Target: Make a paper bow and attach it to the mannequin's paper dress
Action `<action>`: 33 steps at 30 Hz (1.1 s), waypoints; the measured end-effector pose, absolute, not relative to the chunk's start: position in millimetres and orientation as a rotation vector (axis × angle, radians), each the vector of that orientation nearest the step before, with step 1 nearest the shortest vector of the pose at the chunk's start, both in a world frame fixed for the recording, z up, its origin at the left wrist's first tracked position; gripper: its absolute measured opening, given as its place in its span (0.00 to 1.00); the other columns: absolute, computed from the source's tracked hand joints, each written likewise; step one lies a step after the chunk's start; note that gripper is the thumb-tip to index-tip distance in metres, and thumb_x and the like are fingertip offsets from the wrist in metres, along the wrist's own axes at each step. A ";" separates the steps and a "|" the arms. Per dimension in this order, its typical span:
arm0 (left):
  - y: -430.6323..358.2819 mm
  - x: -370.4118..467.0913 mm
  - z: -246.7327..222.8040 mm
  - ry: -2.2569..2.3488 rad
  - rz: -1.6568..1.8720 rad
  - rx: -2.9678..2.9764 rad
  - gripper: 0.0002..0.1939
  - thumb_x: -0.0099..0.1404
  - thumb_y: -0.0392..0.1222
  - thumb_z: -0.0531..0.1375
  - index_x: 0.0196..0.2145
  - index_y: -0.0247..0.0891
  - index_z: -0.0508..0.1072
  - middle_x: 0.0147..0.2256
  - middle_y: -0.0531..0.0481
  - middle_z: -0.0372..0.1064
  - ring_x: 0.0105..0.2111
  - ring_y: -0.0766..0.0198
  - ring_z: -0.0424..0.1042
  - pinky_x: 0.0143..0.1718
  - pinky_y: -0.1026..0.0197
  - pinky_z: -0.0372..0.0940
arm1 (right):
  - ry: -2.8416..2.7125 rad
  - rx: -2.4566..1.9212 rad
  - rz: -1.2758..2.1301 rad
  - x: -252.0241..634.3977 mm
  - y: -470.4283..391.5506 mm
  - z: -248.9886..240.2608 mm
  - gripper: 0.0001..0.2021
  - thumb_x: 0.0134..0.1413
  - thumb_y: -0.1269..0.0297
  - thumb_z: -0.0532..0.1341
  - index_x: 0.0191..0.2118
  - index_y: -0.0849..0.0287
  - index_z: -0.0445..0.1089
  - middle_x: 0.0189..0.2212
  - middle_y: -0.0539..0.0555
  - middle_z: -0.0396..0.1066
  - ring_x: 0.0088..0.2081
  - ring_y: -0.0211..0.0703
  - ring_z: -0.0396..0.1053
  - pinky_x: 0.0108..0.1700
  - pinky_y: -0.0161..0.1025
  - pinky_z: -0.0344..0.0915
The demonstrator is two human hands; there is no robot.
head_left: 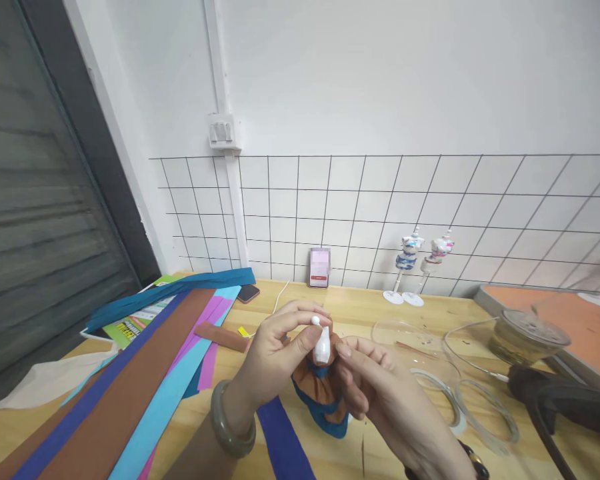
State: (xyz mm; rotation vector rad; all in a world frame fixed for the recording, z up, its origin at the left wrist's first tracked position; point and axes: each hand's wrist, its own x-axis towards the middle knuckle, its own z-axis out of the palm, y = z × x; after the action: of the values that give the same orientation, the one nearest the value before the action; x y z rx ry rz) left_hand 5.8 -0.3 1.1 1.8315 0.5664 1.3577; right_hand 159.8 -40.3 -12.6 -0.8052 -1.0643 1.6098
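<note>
The far edge of the wooden table (353, 301) runs along a white wall (370, 73) and a black wire grid (331, 193). Long coloured strips (135, 373) crowd the left, reaching the near side. On the right, a black tool (565, 400), a clear container (530, 337) and tape rings (461, 421) hem in the right arm; bare wood shows between the upright phone (319, 268) and two small figures on stands (409, 260). Another phone (248, 293) lies by the strips, and an orange surface (570, 340) sits at the far right.

The doll (322, 348), white on top with a brown-and-blue skirt (321, 397), is between the hands. The left hand (280, 343) has it pinched near the top, thumb against the white part. The right hand (373, 373) is closed, thumb and finger gripping brown cloth (335, 348) at the doll's side.
</note>
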 end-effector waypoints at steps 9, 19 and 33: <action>0.4 6.0 1.9 0.582 1.370 1.826 0.09 0.63 0.41 0.55 0.36 0.39 0.75 0.40 0.45 0.69 0.44 0.58 0.67 0.48 0.54 0.61 | -1.052 -0.771 1.665 159.0 -40.7 -8.6 0.17 0.52 0.55 0.59 0.19 0.60 0.61 0.08 0.42 0.54 0.12 0.27 0.47 0.18 0.29 0.50; 2.8 8.9 -1.8 0.645 1.431 1.784 0.09 0.63 0.41 0.55 0.36 0.37 0.74 0.39 0.44 0.69 0.42 0.58 0.68 0.47 0.55 0.62 | -1.031 -0.791 1.672 157.8 -40.5 -9.5 0.16 0.52 0.57 0.60 0.20 0.60 0.61 0.08 0.41 0.55 0.11 0.26 0.47 0.18 0.29 0.51; 0.5 12.5 -2.6 0.631 1.422 1.760 0.10 0.63 0.42 0.55 0.35 0.38 0.75 0.39 0.44 0.69 0.42 0.58 0.67 0.48 0.54 0.61 | -0.893 -0.680 1.780 158.8 -39.0 -7.9 0.15 0.52 0.60 0.60 0.20 0.61 0.62 0.10 0.40 0.52 0.12 0.24 0.40 0.14 0.25 0.44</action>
State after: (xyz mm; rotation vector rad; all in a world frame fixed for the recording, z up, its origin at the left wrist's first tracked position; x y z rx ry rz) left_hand 12.5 0.5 -2.6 1.7597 0.6315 1.4220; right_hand 158.8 -39.0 -7.9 -0.6798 -0.8929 1.7796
